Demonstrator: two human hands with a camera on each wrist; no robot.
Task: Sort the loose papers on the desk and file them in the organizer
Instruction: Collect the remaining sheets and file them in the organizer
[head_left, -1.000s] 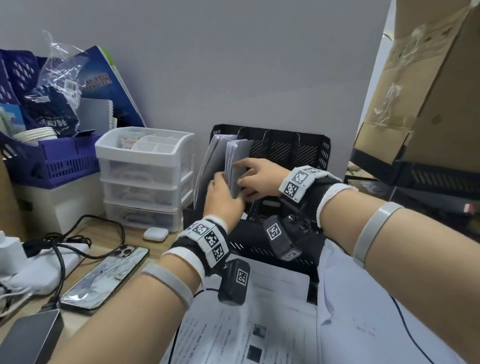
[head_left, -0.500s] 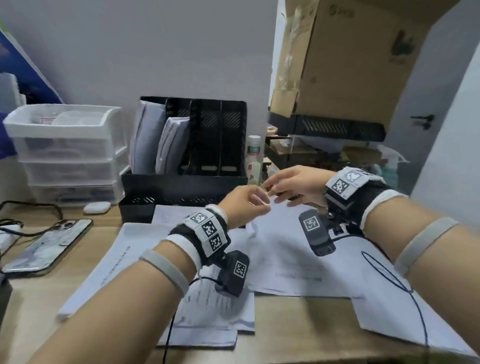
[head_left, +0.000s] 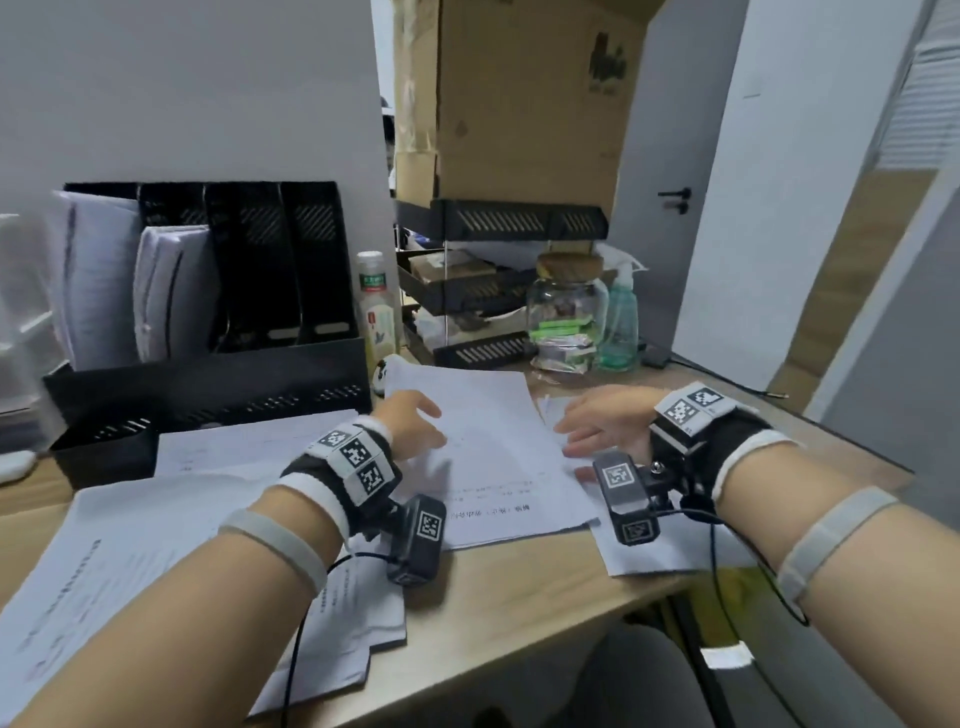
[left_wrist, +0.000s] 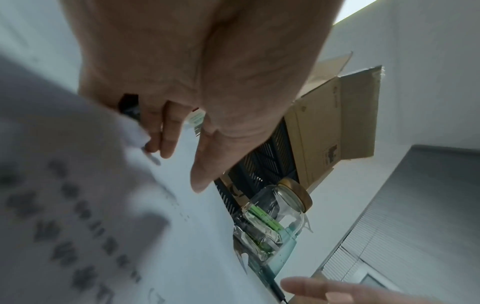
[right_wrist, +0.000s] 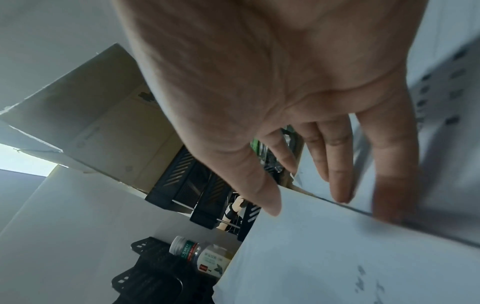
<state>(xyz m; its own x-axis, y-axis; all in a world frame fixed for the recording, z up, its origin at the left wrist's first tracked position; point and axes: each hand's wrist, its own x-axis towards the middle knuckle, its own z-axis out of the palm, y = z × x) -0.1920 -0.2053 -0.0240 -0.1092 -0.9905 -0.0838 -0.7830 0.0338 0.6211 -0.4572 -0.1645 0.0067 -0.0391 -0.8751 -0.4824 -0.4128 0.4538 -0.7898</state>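
Several loose printed papers lie across the wooden desk. The top sheet lies in the middle, with my left hand resting on its left part, fingers spread. My right hand lies flat at the sheet's right edge with straight fingers. In the left wrist view my left hand touches the sheet with its fingertips. The right wrist view shows my right hand with straight fingers at the sheet's edge. The black organizer stands at the back left, with filed papers in its two left slots.
More sheets lie at the near left, and another one under my right wrist. A drink bottle, a glass jar and a spray bottle stand behind the papers. A black tiered tray carries a cardboard box.
Both hands left the organizer's slots, where they had held a bundle of papers. They came down and to the right onto the loose sheets. My view swung right.
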